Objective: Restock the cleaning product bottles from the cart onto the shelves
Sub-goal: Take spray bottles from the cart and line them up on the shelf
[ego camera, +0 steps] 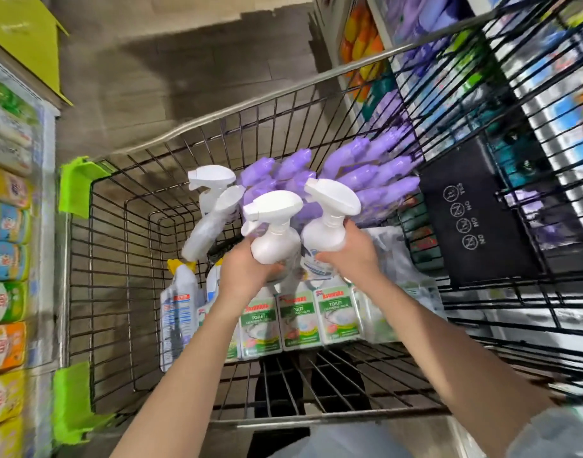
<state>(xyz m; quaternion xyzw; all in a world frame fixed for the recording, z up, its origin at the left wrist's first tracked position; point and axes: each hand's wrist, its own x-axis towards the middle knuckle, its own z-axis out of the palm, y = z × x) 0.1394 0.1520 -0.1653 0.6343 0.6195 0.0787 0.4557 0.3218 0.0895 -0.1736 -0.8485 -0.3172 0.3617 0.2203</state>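
My two bare forearms reach down into the cart (197,122), and each hand has its own bottle. My left hand (247,269) is curled round the lower body of one white spray bottle (273,239). My right hand (353,256) wraps the body of a second white spray bottle (326,226) just beside it, and the two nearly touch.

Both bottles stand upright with their long axis running up towards me, trigger heads on top and noses turned to my left. They are lifted above the row of green-labelled toilet liquid bottles (260,322) standing under my wrists.

Further in, two more white sprayers (211,206) lean against each other, and a bunch of purple spray bottles (366,173) lies towards the cart's right side.

Beyond the right wire wall are the shelves (547,94), blurred, with purple and blue products. They look like the home for these, so I judge my right hand the nearer one. Its bottle should go up and over that wall first, kept upright so the trigger head does not catch the wire. The left-hand shelf (6,259) holds yellow and green packs, which are not sprayers
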